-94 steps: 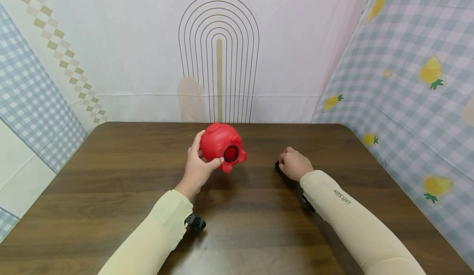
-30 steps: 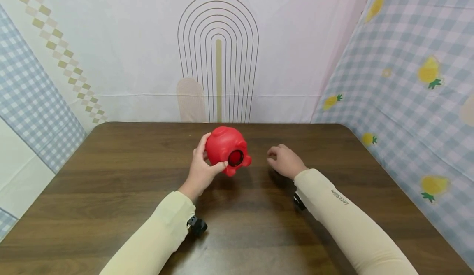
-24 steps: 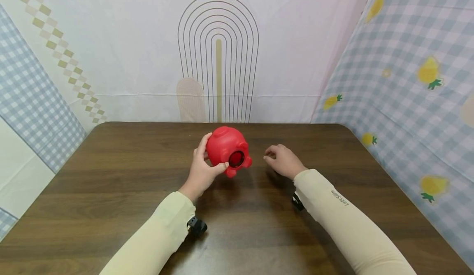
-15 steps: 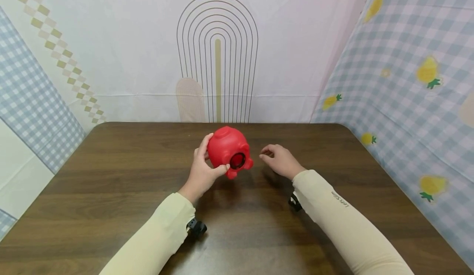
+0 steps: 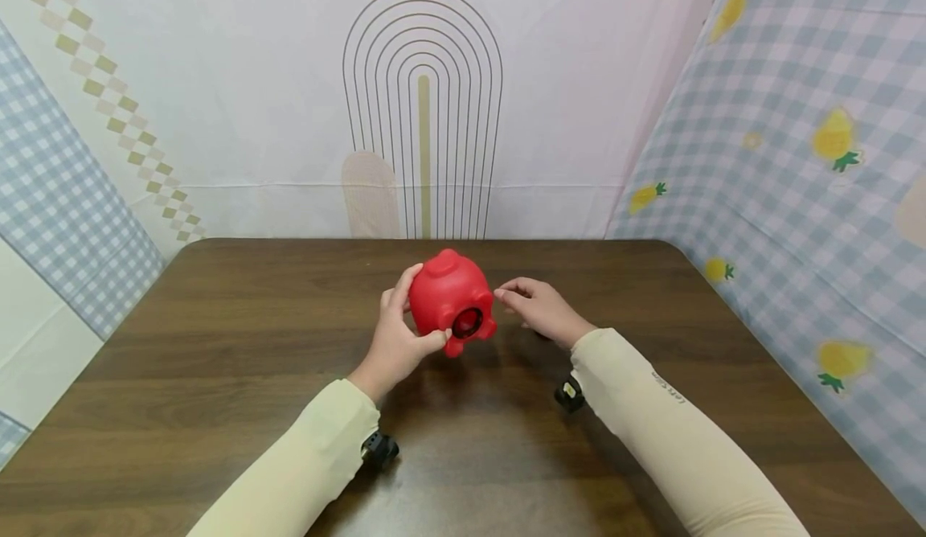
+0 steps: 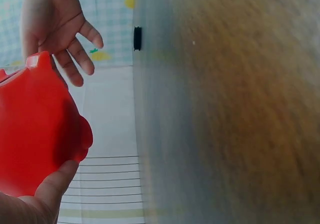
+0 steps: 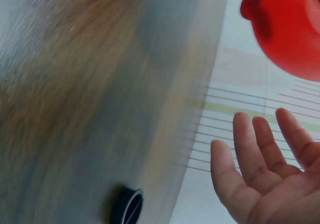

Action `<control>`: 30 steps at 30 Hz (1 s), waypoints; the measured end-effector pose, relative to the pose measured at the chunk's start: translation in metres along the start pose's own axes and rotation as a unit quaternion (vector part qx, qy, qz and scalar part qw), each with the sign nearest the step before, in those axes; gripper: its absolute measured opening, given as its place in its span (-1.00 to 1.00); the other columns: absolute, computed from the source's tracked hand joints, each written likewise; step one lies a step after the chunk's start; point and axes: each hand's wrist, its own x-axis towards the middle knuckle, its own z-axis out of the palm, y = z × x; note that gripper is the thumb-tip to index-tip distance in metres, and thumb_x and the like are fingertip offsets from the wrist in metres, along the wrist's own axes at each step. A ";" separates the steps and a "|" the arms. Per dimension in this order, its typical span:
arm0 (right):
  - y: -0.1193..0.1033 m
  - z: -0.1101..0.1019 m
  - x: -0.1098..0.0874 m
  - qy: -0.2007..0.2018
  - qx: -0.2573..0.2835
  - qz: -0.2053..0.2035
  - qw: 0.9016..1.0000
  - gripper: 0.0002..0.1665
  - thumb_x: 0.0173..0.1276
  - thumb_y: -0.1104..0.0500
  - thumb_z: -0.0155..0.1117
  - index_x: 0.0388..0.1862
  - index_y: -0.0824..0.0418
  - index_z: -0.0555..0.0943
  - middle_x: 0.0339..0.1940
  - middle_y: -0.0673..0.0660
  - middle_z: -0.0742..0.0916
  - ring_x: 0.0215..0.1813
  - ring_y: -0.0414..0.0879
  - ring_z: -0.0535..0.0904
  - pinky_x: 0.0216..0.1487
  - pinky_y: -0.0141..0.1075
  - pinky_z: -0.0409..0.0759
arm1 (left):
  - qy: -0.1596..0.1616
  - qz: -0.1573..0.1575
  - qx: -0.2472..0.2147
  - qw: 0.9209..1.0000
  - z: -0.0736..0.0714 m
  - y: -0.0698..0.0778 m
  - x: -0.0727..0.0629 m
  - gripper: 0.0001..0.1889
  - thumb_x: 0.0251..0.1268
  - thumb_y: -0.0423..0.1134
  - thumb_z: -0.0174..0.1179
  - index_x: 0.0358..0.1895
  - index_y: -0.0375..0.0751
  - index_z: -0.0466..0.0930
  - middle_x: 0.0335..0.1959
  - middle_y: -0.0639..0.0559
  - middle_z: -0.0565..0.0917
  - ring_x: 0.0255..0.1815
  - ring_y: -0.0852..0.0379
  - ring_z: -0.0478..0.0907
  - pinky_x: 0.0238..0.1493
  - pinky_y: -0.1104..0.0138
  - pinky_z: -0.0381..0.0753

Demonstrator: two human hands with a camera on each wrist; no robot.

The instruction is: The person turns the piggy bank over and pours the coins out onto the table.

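My left hand (image 5: 394, 340) grips a red piggy bank (image 5: 444, 286) from its left side, thumb near the underside. The bank is tilted, so its stubby feet and a round black-rimmed opening (image 5: 467, 323) face me. My right hand (image 5: 544, 309) is just right of the bank, fingers loosely extended and holding nothing; whether a fingertip touches the bank I cannot tell. In the right wrist view, its relaxed fingers (image 7: 247, 134) show below the red body. A small black round cap (image 7: 129, 208) lies on the table, mostly hidden under my right hand in the head view.
The brown wooden table (image 5: 289, 432) has a white printed cloth (image 5: 253, 103) behind it. A blue checked cloth (image 5: 781, 223) hangs along the right side. Black wrist cameras (image 5: 569, 393) hang under both forearms.
My right hand was at the black cap on the table; it has left it there and moved left to the bank. The left hand has shifted the bank slightly right and nearer.
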 end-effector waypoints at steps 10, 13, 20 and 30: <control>-0.011 -0.001 -0.001 -0.067 0.099 0.041 0.992 -0.42 0.48 -0.14 0.00 0.24 0.25 0.46 0.25 0.21 0.55 0.20 0.16 0.55 0.07 0.06 0.59 | -0.014 0.009 0.009 1.000 0.000 0.001 -0.001 -0.10 -0.09 -0.30 0.39 0.39 0.24 0.18 0.21 -0.08 0.28 0.17 -0.06 0.35 -0.11 0.10 0.67; -0.013 -0.001 -0.001 -0.080 0.118 0.039 0.989 -0.37 0.49 -0.15 -0.05 0.30 0.28 0.40 0.25 0.24 0.54 0.17 0.14 0.56 0.10 0.12 0.55 | -0.016 0.014 0.011 1.000 0.001 0.001 -0.002 -0.10 -0.10 -0.31 0.39 0.39 0.24 0.19 0.21 -0.08 0.28 0.17 -0.05 0.34 -0.10 0.09 0.67; -0.018 -0.002 -0.003 -0.096 0.151 0.043 0.983 -0.32 0.52 -0.19 -0.15 0.33 0.30 0.33 0.26 0.32 0.52 0.20 0.17 0.51 0.13 0.17 0.51 | -0.015 0.029 0.018 0.999 0.005 -0.002 -0.005 -0.10 -0.12 -0.30 0.39 0.40 0.19 0.21 0.23 -0.09 0.26 0.20 -0.05 0.32 -0.06 0.09 0.65; -0.025 -0.004 -0.004 -0.124 0.176 0.065 0.974 -0.20 0.46 -0.31 -0.25 0.39 0.26 0.28 0.28 0.30 0.51 0.23 0.18 0.50 -0.01 0.07 0.59 | -0.017 0.048 0.013 0.999 0.010 -0.001 -0.007 -0.13 -0.12 -0.31 0.37 0.40 0.13 0.23 0.20 -0.14 0.27 0.20 -0.10 0.31 -0.07 0.08 0.66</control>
